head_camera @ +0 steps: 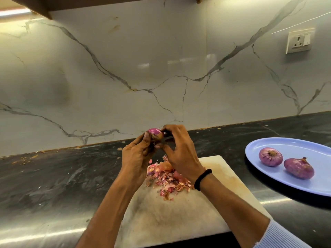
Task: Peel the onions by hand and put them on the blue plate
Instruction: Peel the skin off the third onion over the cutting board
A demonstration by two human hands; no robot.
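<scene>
From the head view, the job looks well past half done. Two onions lie on the plate [258, 146] at the right of the counter [53, 176] — the back onion [270, 156] and the front onion [298, 168], near each other but not touching. Both show smooth purple skin, so I judge them peeled. Nothing else is on the plate.

A third onion [154, 131] is held up above the far end of the board [179, 212], well apart from the plate. The left hand [138, 154] grips it from below with curled fingers. The right hand [179, 149] has its fingertips closed on the onion's right side, seemingly pinching at skin. Its top is glossy purple, but brown papery skin shows lower down, so this one is only partly peeled.

A pile of peel [166, 178] lies on the board under the hands. A rounder orange shape sits in it — whether that is a large husk or another onion I cannot tell.

Left to do, as I judge: finish this onion and set it on the plate.
</scene>
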